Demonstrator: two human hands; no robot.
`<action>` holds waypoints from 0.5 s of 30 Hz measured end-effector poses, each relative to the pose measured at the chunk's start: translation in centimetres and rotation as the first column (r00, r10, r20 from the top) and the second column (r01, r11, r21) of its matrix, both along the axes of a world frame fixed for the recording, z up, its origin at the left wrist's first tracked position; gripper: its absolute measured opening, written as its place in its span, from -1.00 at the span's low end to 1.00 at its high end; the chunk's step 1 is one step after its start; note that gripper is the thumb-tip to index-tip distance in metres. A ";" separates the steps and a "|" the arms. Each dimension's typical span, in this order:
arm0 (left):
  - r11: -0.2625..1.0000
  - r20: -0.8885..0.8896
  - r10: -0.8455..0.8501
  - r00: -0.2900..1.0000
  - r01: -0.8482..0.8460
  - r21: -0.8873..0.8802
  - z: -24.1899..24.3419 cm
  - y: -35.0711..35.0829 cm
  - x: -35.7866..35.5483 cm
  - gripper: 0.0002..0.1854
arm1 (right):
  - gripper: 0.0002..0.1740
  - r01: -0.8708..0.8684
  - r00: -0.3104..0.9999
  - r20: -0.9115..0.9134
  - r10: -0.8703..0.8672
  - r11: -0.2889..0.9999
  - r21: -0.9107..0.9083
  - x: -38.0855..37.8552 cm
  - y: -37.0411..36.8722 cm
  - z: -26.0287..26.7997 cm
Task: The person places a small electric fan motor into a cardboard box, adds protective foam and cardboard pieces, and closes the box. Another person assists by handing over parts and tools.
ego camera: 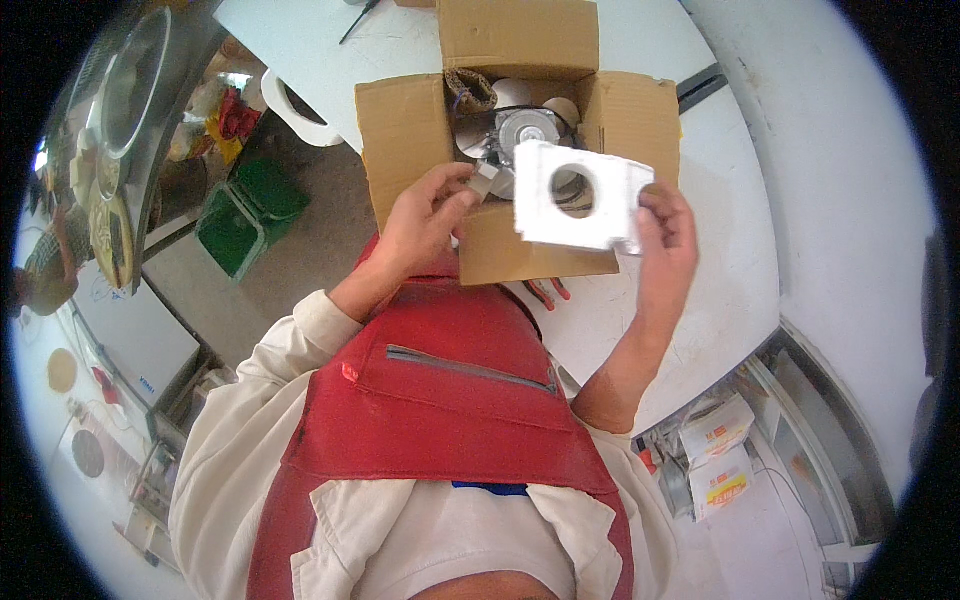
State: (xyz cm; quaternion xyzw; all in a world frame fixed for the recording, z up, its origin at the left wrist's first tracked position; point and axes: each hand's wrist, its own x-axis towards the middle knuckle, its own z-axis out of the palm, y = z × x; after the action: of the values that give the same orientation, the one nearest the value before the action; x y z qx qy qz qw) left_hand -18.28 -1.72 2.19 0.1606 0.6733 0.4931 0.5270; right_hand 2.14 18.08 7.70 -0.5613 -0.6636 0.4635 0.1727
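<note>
My right hand (667,225) grips the right edge of a white bracket-like part (611,199) with a large round hole, raised over the near side of an open cardboard box (536,251). Between the thumb and fingers of my left hand (431,214) is a small pale flat piece (484,180), at the box's left inner edge. Inside the box lie a round metal motor-like part (528,131), shiny rounded metal parts (474,136), dark cable and a rolled piece of corrugated cardboard (471,90). The white part hides some of the contents.
The box stands on a white table (720,210) with its flaps spread. Red-handled pliers (551,292) stick out from under the near flap. A thin dark tool (358,22) lies at the far edge. Green bins (232,229) stand on the floor at left, beside a white curved seat (296,120).
</note>
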 end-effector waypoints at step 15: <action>0.997 -0.239 -0.072 0.968 0.074 -0.001 -0.7 -0.3 0.2 -0.62 | -0.54 0.727 0.681 -0.269 -0.681 0.674 0.130 11.4 5.3 -6.7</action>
State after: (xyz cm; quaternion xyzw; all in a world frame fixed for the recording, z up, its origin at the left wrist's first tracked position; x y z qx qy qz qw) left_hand -18.08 -2.06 1.49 0.2455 0.7234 0.4533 0.4593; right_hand 13.51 23.43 0.97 -0.7016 -0.4219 0.3350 0.4664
